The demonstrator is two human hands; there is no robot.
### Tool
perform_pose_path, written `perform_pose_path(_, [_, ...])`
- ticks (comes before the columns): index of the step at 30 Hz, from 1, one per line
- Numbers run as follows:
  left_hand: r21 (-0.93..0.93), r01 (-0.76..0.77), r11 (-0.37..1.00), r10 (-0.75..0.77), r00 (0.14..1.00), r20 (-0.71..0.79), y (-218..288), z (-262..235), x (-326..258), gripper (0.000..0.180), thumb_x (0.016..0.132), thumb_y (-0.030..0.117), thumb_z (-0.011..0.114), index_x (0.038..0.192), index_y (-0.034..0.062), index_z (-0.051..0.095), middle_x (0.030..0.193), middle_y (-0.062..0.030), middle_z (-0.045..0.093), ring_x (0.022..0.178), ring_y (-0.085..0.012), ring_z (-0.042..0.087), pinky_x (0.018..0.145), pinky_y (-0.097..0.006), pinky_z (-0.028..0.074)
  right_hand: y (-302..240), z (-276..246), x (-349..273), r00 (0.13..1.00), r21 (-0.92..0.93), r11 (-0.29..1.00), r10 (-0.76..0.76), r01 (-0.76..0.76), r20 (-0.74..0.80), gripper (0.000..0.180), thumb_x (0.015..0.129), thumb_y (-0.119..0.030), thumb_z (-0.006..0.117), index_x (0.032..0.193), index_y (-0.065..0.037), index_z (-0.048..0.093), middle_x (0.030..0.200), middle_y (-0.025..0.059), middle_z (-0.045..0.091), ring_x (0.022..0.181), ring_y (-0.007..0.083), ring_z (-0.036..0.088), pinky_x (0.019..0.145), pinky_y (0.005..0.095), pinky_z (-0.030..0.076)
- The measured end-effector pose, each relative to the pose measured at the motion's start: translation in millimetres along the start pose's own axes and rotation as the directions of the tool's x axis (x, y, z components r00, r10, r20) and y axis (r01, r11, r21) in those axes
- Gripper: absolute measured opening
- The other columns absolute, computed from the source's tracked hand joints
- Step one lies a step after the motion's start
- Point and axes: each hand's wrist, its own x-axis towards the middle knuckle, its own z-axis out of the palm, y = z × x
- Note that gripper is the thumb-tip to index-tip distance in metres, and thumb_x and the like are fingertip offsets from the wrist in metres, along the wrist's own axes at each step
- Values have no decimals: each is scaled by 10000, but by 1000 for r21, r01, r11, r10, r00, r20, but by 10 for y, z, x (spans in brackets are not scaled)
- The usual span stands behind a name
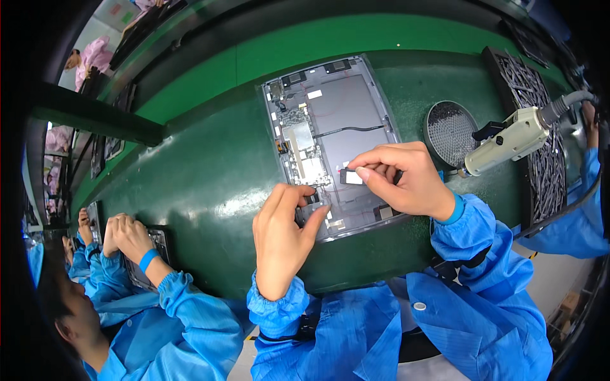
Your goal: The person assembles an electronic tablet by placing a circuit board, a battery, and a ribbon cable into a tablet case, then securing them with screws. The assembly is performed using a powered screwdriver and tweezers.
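An opened grey tablet-like device (346, 105) lies on the green belt, its circuit boards and dark battery panels exposed. My left hand (283, 238) rests on the device's near edge, thumb and fingers pressing a small dark part at the lower left corner. My right hand (403, 181) hovers over the lower middle of the device, its fingertips pinching a small black part with a white label (351, 177) against the device.
A round mesh dish (450, 130) sits right of the device. A cream electric screwdriver (511, 140) hangs beside it. A dark tray of parts (540, 127) stands far right. A co-worker in blue at left handles another device (143, 254).
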Motion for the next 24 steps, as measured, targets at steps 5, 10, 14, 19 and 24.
perform_pose_path(5, [35, -34, 999, 36, 998, -51, -5, 73, -28, 296, 634, 83, 809, 857, -1, 634, 691, -71, 532, 557, -168, 457, 503, -294, 375, -70, -17, -30, 997, -22, 999, 44, -42, 66, 132, 783, -21, 632, 902, 1, 683, 673, 100, 654, 484, 110, 558, 449, 240, 425])
perform_pose_path(10, [29, -35, 999, 36, 999, -27, 75, 93, -14, 308, 616, 115, 825, 835, 4, 640, 684, -80, 561, 598, -190, 526, 513, -304, 403, -42, 8, -33, 971, -99, 995, 46, -23, 236, 132, 809, -19, 642, 929, 0, 693, 602, 51, 610, 450, 51, 491, 435, 227, 377])
perform_pose_path(14, [-12, -70, 997, 71, 997, 39, 78, 97, 14, 257, 635, 162, 802, 777, 27, 636, 656, -67, 549, 621, -243, 559, 552, -360, 443, -110, 20, -20, 904, 34, 962, 243, -271, 352, 166, 836, -55, 621, 982, -7, 686, 688, 107, 654, 484, 119, 555, 466, 263, 419])
perform_pose_path(19, [-167, 59, 984, -47, 996, 71, 22, -8, 24, 147, 686, 27, 759, 742, -13, 629, 631, -32, 533, 526, -87, 419, 470, -245, 327, -122, 20, -1, 894, 30, 971, 206, -237, 399, 294, 843, -97, 656, 1122, -18, 608, 671, 53, 652, 439, 36, 473, 413, 210, 345])
perform_pose_path(24, [-162, 175, 971, -157, 980, 120, -98, -119, 57, 177, 744, 82, 742, 764, -8, 590, 597, -35, 504, 502, -98, 396, 459, -264, 326, -123, -10, -21, 924, -36, 968, 249, -250, 292, 277, 794, -72, 650, 1063, -50, 587, 567, 84, 590, 476, 192, 587, 459, 318, 416])
